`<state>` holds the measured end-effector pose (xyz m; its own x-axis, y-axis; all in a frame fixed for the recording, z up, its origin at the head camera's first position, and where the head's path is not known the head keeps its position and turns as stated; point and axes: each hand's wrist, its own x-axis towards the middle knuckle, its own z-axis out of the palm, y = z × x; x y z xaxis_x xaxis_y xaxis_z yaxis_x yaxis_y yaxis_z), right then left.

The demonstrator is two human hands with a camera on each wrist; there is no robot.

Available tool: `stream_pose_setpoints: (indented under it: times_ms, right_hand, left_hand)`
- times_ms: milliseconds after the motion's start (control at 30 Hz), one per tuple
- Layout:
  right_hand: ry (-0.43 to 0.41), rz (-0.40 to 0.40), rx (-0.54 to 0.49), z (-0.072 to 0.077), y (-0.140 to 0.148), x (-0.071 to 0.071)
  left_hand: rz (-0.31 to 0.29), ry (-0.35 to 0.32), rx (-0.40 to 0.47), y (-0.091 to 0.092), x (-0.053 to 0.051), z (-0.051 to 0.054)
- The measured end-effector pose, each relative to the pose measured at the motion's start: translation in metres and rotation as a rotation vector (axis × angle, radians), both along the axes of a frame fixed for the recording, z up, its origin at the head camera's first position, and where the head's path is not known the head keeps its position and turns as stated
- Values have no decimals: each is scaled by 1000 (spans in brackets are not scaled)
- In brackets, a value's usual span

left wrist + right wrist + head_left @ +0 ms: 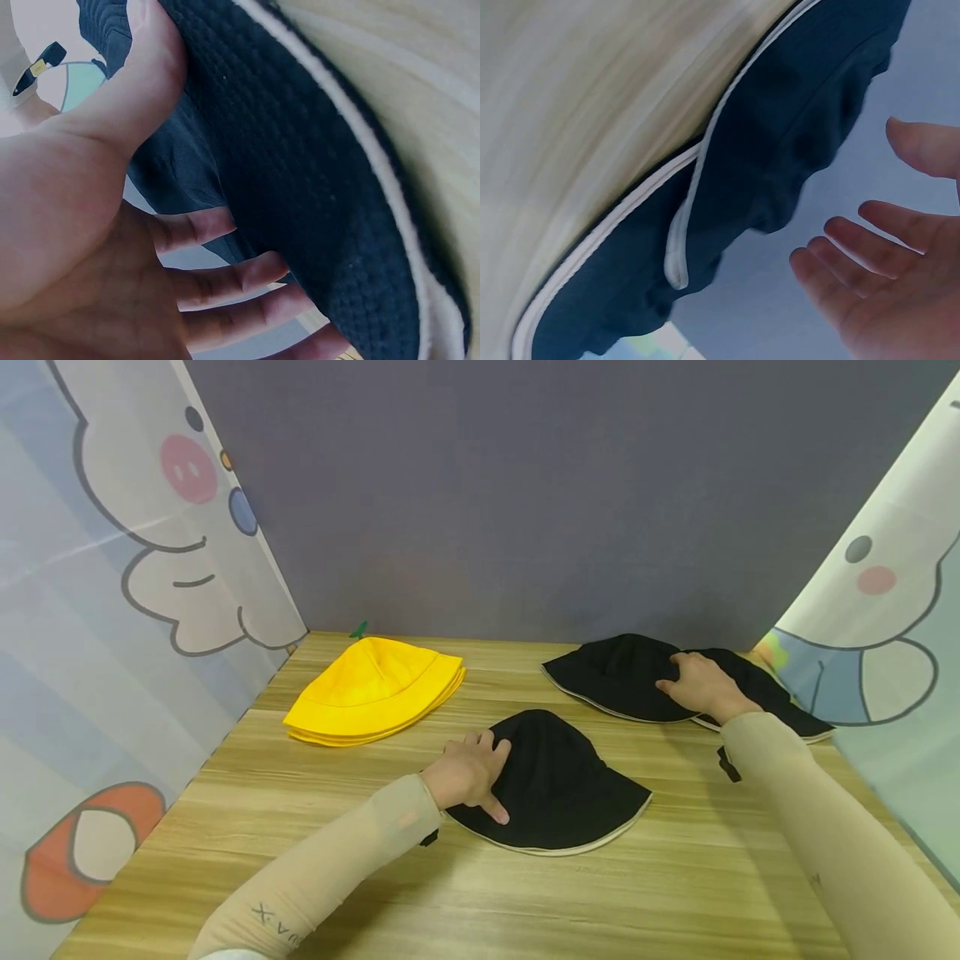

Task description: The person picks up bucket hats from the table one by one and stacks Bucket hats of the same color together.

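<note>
A black bucket hat [558, 785] with a pale-edged brim sits on the table in front of me. My left hand [468, 768] rests on its left side with spread fingers. The left wrist view shows the thumb and fingertips against the dark cloth [277, 150]. Farther back on the right are two more black hats, the left one [618, 672] partly overlapping the right one [780, 697]. My right hand [701, 681] is over the place where they meet. In the right wrist view its fingers [862, 270] are extended, apart from the hats, with nothing held.
Several yellow hats [367, 689] lie stacked at the back left of the wooden table [270, 852], a small green sprout shape on top. A grey panel [480, 493] closes off the back. Cartoon-printed curtains [67, 635] flank both sides.
</note>
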<state>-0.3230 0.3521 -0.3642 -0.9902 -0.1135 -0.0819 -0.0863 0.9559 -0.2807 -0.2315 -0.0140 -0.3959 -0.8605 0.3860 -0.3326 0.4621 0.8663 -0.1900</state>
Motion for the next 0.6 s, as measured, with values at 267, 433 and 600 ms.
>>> stream_pose_setpoints:
  times_ms: [267, 433, 600]
  right_hand:
    - [-11, -77, 65, -8, 27, -9]
    - [-94, -116, 34, -16, 40, -12]
    - [-135, -131, 20, -22, 54, -12]
  left_hand:
    - [3, -8, -22, 3, -1, 2]
    - [10, -3, -36, 4, -1, 0]
    - [-9, -3, -35, 6, 0, -2]
